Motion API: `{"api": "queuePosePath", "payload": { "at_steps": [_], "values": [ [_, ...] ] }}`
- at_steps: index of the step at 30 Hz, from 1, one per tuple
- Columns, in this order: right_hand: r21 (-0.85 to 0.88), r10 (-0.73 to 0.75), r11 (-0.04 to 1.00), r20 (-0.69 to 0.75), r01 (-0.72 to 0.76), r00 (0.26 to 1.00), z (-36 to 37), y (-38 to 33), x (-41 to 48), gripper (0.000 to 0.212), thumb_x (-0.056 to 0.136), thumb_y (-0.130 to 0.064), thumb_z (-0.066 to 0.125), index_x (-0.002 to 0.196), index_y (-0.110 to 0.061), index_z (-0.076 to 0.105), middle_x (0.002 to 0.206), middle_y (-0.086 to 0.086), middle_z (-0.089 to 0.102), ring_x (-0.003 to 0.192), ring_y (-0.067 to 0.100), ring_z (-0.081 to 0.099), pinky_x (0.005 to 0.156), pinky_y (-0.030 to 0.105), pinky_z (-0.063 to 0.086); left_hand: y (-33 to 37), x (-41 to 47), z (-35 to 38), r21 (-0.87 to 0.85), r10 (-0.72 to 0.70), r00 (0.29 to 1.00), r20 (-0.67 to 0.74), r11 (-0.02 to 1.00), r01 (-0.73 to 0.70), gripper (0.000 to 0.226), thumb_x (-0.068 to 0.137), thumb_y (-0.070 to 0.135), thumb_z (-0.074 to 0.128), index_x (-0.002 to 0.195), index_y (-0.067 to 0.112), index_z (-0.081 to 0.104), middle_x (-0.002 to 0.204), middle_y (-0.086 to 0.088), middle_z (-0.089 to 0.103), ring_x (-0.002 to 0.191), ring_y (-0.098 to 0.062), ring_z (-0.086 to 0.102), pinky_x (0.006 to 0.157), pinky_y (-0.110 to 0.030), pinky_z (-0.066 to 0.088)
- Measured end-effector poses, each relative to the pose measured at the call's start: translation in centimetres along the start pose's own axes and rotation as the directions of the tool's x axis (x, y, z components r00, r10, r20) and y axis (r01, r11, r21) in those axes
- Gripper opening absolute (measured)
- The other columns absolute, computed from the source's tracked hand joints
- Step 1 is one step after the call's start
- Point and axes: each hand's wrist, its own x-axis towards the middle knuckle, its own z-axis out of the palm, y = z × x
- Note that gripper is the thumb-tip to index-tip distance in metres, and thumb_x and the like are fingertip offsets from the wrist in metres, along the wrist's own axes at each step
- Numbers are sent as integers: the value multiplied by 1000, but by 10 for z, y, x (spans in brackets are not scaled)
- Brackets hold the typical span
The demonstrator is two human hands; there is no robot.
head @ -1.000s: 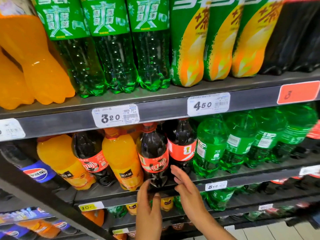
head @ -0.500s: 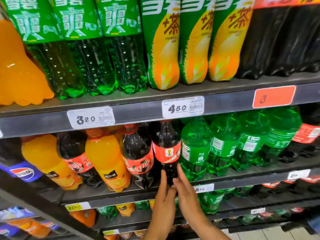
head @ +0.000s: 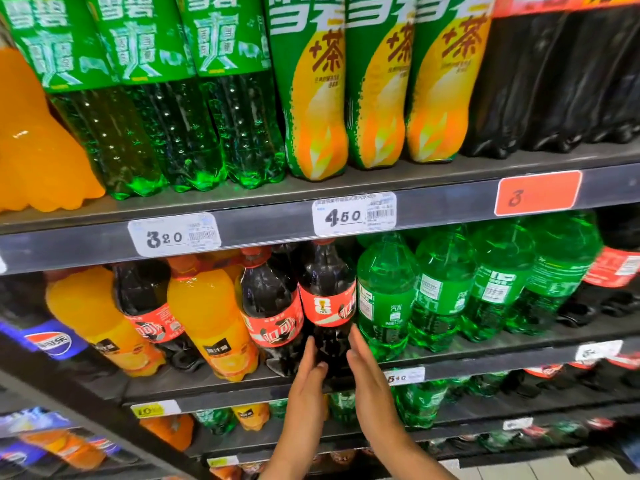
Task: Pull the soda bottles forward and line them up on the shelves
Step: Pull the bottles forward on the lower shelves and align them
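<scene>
The middle shelf (head: 485,368) carries a mixed front row of orange, cola and green bottles. The cola bottle (head: 327,292) with the trophy label stands between a second cola (head: 273,306) at its 9 o'clock and a green bottle (head: 386,296) at its 3 o'clock, close against both.

It looks full, so it is probably heavy for its size and stiff under pressure. Its smooth plastic could slip. The dark lower body under the label seems the best place to hold it, low enough that it slides forward without tipping.

The grip is open and holds nothing. The left hand (head: 306,386) lies at the bottle's 7 o'clock and the right hand (head: 369,382) at its 5 o'clock, with straight fingers (head: 356,344) flanking the base. Whether they press the plastic cannot be told. The bottle stands at 12 o'clock from the grip, between the two palms.
</scene>
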Motion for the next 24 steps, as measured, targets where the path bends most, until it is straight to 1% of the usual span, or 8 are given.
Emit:
{"api": "queuePosePath", "payload": {
  "at_steps": [3,6,10,12,15,18,20,24],
  "values": [
    [-51,11,999,63,-8,998,0,4,-8,40,99,-37,41,135,-53,34,140,-33,36,128,-17,31,103,15,26,1,2,0,-4,14,999,-34,1000,-14,52,100,13,40,147,32,31,142,19,35,128,1,36,101,-21,30],
    [-26,5,1000,-15,-6,1000,-12,0,0,39,101,-33,40,139,-43,37,144,-24,39,132,-8,33,106,18,26,-2,-2,8,27,30,998,-62,999,-28,52,99,11,42,146,32,35,140,18,39,121,5,41,98,-18,30],
    [-87,3,996,-12,-4,1000,-9,-5,9,44,101,-38,37,144,-40,32,146,-23,34,134,-3,31,110,24,25,-6,-5,13,47,24,999,-21,999,-23,54,99,14,44,145,39,34,122,34,45,103,25,44,89,-10,35],
    [-79,6,997,-8,-6,1000,-3,-2,7,43,101,-39,38,143,-46,31,144,-29,32,128,-12,32,107,21,26,-4,-3,12,36,13,1000,-22,999,-13,53,100,14,44,145,40,33,113,42,44,95,32,43,80,-5,38],
    [-89,15,996,32,-12,999,2,5,-4,40,98,-45,39,135,-59,31,139,-38,30,114,-32,28,93,4,29,1,-2,7,0,-2,1000,-16,1000,2,51,100,14,43,140,44,33,107,46,48,90,34,46,73,2,40],
    [-97,23,995,63,-16,998,-4,4,-12,41,89,-57,40,130,-61,35,142,-34,34,124,-22,31,98,10,29,3,-4,5,-2,8,999,-34,1000,-8,51,100,14,42,141,42,35,132,29,43,109,20,47,88,-5,37],
    [-56,28,998,24,-26,999,-11,2,-6,37,96,-48,41,131,-59,36,144,-30,36,131,-12,32,105,18,25,0,-7,6,23,21,998,-51,1000,-20,51,100,15,43,144,40,35,138,24,37,119,8,43,97,-15,32],
    [-24,41,999,24,-40,999,-16,-8,12,42,101,-32,40,140,-43,34,148,-20,34,131,-7,32,105,19,23,-4,-11,11,98,45,998,-37,994,-41,52,100,20,43,144,45,31,139,27,35,117,17,40,101,-18,31]
  ]
}}
